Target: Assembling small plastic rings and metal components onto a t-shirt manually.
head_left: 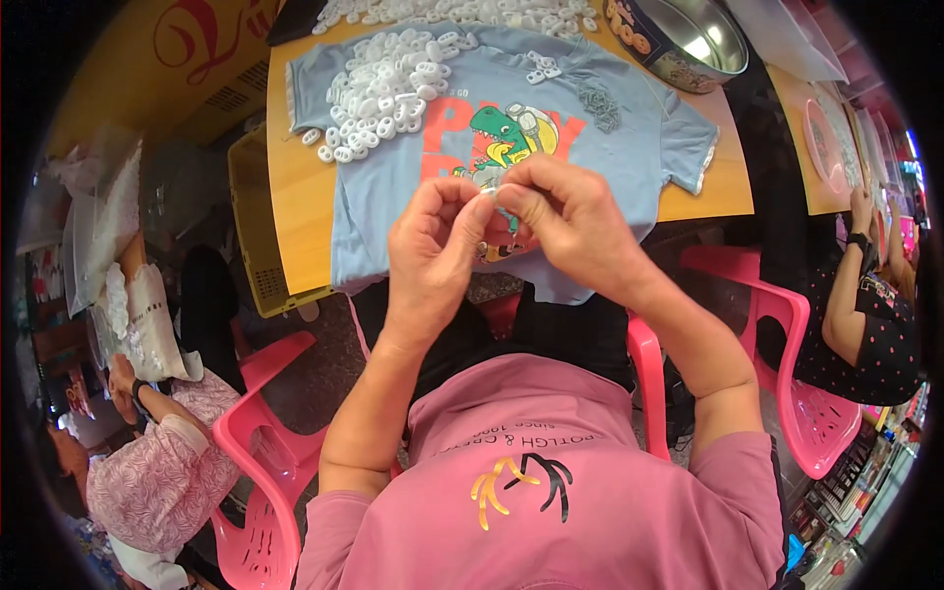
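Two hands [497, 221] over dinosaur-print shirt [629, 128]

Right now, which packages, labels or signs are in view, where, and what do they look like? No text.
Round tin: top right on table, open, dark blue printed wall, shiny inside.
Sign: upper left, yellow with red script.
Plastic bags: left edge, clear, white contents.
Shirt print: on blue shirt, green dinosaur, red lettering.

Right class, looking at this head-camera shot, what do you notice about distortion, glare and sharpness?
In the head view, the fisheye bends the wooden table edges and blackens the corners; a bright glare spot sits inside the metal tin; the left hand and right hand over the blue T-shirt are sharp, while the rim areas look smeared.
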A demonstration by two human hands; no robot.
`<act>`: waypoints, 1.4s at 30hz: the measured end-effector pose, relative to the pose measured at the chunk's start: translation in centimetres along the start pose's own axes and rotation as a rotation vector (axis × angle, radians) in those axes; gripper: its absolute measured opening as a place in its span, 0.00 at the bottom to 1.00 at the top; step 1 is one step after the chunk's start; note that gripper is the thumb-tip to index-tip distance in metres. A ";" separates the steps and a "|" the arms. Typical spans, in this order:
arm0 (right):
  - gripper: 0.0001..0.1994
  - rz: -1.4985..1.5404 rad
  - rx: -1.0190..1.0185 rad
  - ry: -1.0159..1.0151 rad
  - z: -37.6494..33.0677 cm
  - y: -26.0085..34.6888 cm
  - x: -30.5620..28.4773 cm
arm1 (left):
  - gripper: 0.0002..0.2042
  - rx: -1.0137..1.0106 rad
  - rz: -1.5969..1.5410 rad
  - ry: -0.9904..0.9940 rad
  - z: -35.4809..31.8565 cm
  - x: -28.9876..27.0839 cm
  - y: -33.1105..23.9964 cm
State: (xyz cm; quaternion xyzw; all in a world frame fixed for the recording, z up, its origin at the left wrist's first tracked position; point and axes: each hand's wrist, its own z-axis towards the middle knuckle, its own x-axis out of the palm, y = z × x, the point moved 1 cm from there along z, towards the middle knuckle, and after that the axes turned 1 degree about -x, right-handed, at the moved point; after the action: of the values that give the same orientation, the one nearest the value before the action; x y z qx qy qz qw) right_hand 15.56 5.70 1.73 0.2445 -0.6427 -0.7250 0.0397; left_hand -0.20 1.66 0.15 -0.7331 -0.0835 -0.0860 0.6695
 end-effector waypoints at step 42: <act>0.11 0.636 0.191 -0.106 -0.3 0.7 -0.6 | 0.07 -0.072 -0.357 -0.048 -0.7 0.7 -1.6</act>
State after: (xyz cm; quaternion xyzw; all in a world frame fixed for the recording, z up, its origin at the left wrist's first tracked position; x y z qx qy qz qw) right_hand 16.07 5.50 2.59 -0.0037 -0.7529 -0.6246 0.2074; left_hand 0.13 1.13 1.93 -0.7320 -0.2252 -0.1889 0.6147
